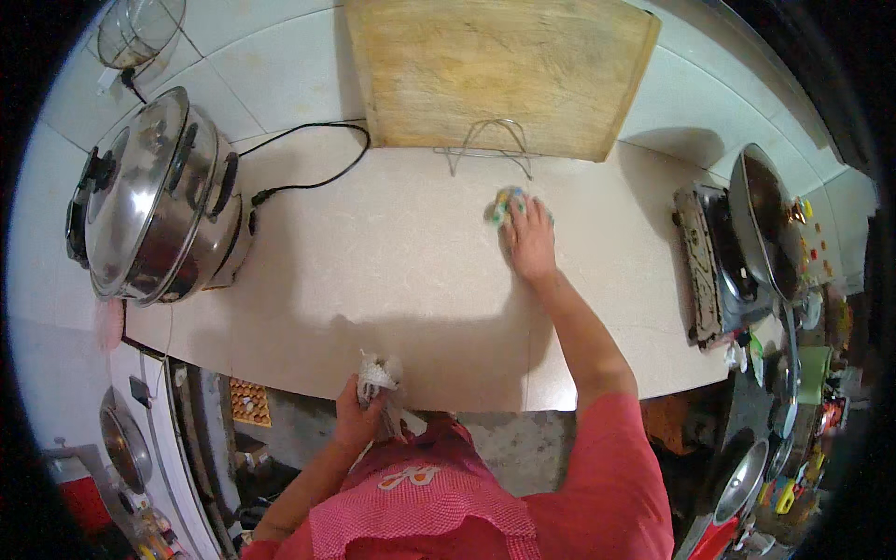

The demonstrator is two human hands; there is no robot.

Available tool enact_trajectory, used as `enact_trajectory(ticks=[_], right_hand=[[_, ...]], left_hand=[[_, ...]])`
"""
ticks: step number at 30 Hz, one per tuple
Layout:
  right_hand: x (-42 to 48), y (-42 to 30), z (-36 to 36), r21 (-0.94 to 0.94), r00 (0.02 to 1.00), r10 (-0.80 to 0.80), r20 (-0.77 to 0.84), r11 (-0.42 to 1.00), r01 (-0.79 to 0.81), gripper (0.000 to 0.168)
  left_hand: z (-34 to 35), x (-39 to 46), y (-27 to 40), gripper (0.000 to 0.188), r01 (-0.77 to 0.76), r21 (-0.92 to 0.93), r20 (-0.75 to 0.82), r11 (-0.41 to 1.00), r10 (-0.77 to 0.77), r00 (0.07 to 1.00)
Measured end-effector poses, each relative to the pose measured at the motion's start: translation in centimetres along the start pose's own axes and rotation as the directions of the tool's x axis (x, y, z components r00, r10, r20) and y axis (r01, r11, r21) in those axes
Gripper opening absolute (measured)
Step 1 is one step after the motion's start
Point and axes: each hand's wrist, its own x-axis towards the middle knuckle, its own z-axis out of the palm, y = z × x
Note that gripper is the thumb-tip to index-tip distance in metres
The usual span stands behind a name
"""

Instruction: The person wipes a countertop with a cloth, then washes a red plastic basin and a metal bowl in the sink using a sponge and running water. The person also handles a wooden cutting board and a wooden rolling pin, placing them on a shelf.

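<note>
My right hand presses a multicoloured cloth against the pale countertop, right of its middle. The cloth is partly hidden under my fingers and its edge is blurred. Near the front edge of the counter, my left hand grips a bunched white cloth, which stands up out of the fist. Beyond the right hand, a wire rack stands at the foot of a large wooden board that leans on the tiled wall.
A lidded steel electric pot stands at the left, with a black cord behind it. On the right, a wok sits on a gas stove. A tray of eggs lies below the counter. A wire basket hangs upper left.
</note>
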Motion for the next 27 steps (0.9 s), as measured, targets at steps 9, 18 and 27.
enact_trajectory(ticks=[9,18,27], right_hand=[[8.7,0.6,5.7,-0.332,0.967,0.249,-0.048,0.909,-0.251,0.053],[-14.7,-11.4,-2.4,-0.052,0.910,-0.172,0.378,0.977,0.207,0.054],[-2.7,-16.6,4.1,-0.044,0.908,-0.366,0.204,0.923,0.382,0.052]], left_hand=[[-2.1,-1.6,0.5,0.035,0.101,-0.052,-0.059,0.994,-0.104,0.993],[-2.9,-1.4,-1.7,0.038,0.059,-0.251,-0.195,0.966,-0.110,0.975],[-7.5,-5.3,-3.9,0.034,0.050,-0.177,-0.348,0.983,-0.110,0.931]])
